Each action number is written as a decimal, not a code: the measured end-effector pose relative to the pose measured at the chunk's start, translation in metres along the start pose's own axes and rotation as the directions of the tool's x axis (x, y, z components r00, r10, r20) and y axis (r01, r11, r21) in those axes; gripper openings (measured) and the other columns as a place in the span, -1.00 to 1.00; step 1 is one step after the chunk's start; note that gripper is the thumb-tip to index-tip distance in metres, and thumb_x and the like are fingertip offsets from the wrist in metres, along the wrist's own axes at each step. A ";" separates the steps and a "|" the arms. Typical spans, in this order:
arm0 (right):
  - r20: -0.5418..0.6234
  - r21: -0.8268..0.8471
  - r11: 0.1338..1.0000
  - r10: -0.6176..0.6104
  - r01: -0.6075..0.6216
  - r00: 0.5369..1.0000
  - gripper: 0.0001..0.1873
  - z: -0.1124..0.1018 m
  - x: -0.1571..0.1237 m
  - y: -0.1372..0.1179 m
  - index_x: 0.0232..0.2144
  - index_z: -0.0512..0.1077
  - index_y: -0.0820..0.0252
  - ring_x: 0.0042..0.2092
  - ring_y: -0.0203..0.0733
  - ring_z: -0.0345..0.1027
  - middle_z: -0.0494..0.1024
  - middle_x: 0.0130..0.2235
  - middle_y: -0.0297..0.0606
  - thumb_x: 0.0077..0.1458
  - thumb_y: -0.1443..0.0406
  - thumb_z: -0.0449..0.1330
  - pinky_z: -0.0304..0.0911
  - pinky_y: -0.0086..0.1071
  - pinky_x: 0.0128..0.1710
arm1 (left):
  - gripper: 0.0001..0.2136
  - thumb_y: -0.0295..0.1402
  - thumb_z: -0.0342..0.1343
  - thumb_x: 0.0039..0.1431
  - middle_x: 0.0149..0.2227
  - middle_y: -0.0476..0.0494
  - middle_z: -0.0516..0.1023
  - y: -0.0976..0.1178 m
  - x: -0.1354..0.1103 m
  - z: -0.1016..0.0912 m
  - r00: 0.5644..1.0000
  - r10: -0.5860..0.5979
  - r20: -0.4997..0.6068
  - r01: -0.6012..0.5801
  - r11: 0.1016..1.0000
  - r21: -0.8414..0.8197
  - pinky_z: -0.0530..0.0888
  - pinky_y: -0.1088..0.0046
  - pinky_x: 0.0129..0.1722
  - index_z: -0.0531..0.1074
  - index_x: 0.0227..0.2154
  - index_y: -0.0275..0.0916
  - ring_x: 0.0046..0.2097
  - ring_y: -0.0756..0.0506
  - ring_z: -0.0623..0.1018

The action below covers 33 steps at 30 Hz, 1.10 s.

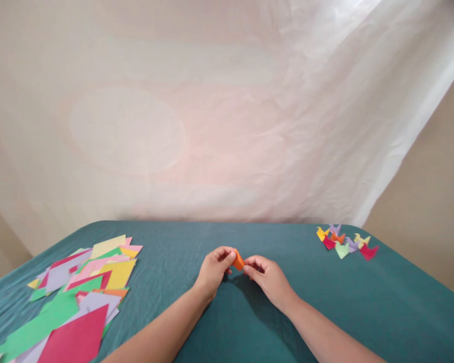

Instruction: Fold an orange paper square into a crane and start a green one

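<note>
A small folded orange paper piece (238, 260) is held just above the teal tablecloth (382, 302), near the table's middle. My left hand (214, 271) pinches its left side with thumb and fingers. My right hand (268, 279) pinches its right side from the other direction. Both forearms reach in from the bottom edge. Most of the paper is hidden between my fingertips.
A loose heap of coloured paper squares (79, 292) covers the table's left side, with a large red sheet at the front. Several small folded paper figures (346, 242) lie at the far right corner. A white sheet (212, 111) hangs behind the table.
</note>
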State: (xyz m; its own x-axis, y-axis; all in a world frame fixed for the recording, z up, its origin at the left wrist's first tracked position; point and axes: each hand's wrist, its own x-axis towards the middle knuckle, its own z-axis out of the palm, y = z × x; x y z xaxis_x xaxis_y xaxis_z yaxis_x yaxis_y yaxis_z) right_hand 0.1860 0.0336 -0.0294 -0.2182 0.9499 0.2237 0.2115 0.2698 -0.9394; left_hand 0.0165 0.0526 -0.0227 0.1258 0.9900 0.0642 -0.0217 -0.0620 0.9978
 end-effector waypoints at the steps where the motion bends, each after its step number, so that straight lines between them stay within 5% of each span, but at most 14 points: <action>1: -0.001 0.000 1.000 -0.003 0.003 1.000 -0.77 0.000 0.000 0.000 -0.39 0.48 0.21 -0.42 -0.23 0.30 0.50 -0.45 -0.33 0.06 0.16 0.15 0.17 -0.44 -0.41 | -0.67 -0.10 0.17 -0.02 -0.47 -0.05 0.46 0.000 0.000 0.000 1.000 0.001 0.003 -0.001 1.000 -0.003 0.33 0.57 -0.53 0.45 -0.37 -0.31 -0.50 0.04 0.40; 15: -0.028 -0.012 1.000 -0.020 0.020 0.999 -0.83 0.002 0.001 -0.001 -0.35 0.46 0.21 -0.41 -0.25 0.30 0.51 -0.44 -0.33 0.02 0.22 0.18 0.19 -0.44 -0.39 | -0.62 -0.39 0.17 -0.07 -0.30 -0.14 0.53 -0.008 -0.001 0.007 0.995 0.065 0.075 -0.064 0.998 -0.016 0.45 0.48 -0.40 0.40 -0.11 -0.27 -0.32 -0.05 0.51; 26: -0.087 0.004 0.999 -0.051 0.052 0.995 -0.86 0.003 0.002 0.004 -0.30 0.41 0.20 -0.36 -0.24 0.34 0.50 -0.36 -0.32 0.01 0.33 0.17 0.21 -0.42 -0.36 | -0.78 -0.46 0.15 -0.05 -0.32 -0.12 0.53 -0.011 -0.004 0.009 0.989 0.145 0.040 -0.149 0.979 0.136 0.46 0.47 -0.33 0.41 -0.27 -0.26 -0.28 -0.06 0.52; 33: -0.063 0.124 0.992 -0.031 0.039 0.998 -0.84 0.003 0.002 0.005 -0.28 0.38 0.20 -0.35 -0.23 0.35 0.50 -0.34 -0.29 0.04 0.27 0.16 0.24 -0.41 -0.36 | -0.83 -0.40 0.15 -0.02 -0.40 -0.04 0.50 -0.008 -0.007 0.011 0.992 0.123 0.017 -0.124 0.983 0.133 0.47 0.50 -0.47 0.34 -0.32 -0.23 -0.37 -0.05 0.51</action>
State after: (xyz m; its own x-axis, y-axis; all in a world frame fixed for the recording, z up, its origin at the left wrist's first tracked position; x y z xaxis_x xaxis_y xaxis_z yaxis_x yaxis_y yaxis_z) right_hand 0.1841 0.0362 -0.0345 -0.1647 0.9490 0.2689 0.0830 0.2849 -0.9549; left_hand 0.0269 0.0443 -0.0309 0.1385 0.9725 0.1870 0.0954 -0.2011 0.9749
